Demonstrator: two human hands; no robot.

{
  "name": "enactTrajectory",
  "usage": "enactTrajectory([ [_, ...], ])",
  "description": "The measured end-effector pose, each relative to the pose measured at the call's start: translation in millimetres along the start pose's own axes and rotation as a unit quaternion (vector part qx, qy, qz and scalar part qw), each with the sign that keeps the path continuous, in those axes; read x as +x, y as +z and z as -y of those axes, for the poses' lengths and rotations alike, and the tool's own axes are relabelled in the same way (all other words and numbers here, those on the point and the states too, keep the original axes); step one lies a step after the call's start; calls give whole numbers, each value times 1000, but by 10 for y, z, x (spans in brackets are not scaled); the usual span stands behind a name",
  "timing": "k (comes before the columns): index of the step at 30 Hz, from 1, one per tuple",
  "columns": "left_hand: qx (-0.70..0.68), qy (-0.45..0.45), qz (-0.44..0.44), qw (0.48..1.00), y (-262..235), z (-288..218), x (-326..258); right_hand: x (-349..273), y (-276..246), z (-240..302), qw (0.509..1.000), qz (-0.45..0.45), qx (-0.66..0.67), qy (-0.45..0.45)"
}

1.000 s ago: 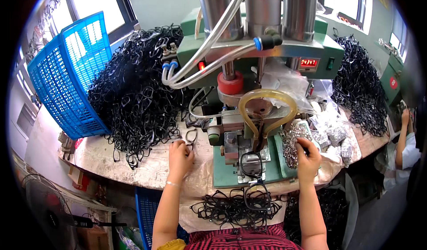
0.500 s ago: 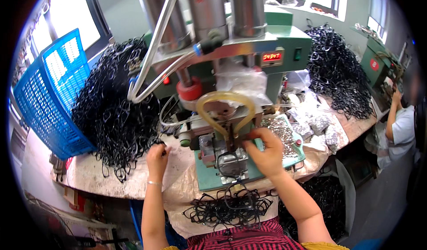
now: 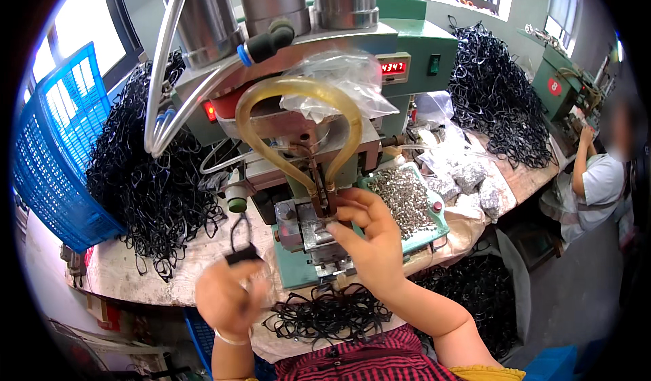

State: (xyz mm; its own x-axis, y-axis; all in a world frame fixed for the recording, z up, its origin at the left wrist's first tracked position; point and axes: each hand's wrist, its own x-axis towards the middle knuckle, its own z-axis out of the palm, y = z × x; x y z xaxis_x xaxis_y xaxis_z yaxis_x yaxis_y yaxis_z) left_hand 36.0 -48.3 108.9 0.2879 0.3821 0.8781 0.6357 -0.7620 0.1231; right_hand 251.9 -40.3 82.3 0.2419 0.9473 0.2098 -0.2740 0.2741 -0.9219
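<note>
A green bench press with a thick yellow hose loop (image 3: 298, 89) stands before me. Under its paired copper-coloured tips (image 3: 324, 194) sits a metal fixture (image 3: 322, 235). My right hand (image 3: 373, 238) has its thumb and fingers bent together at the tips and fixture; whatever is between them is too small to tell. To the left of the fixture, my left hand (image 3: 234, 293) is blurred, with a black eyeglass frame (image 3: 242, 253) at its curled fingers. Several more black frames (image 3: 325, 316) lie on the cloth at the table's near edge.
A large heap of black frames (image 3: 163, 191) lies at left beside a blue plastic basket (image 3: 51, 157); another heap (image 3: 498, 96) is at back right. Right of the fixture is a tray of small metal parts (image 3: 407, 205). A co-worker (image 3: 597, 177) is at another machine.
The black eyeglass frame that hung at the fixture is gone from there. My left hand has come nearer, a frame at its fingers. My right hand stays at the fixture; the view has shifted.
</note>
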Motion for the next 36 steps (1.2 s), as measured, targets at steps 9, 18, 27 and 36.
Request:
enactTrajectory([
  [9,-135,207,173,954,494,-524,252,240,-1217,-458,759,-68,-635,-127],
  [18,-150,161,160,962,476,-515,203,448,-1126,-536,728,131,-611,-283],
  [27,125,-101,-51,986,-88,-24,-677,418,-1403,-577,870,-114,-456,-152],
  [36,388,-263,189,863,123,2332,-838,559,-1131,-540,839,-91,-480,-240],
])
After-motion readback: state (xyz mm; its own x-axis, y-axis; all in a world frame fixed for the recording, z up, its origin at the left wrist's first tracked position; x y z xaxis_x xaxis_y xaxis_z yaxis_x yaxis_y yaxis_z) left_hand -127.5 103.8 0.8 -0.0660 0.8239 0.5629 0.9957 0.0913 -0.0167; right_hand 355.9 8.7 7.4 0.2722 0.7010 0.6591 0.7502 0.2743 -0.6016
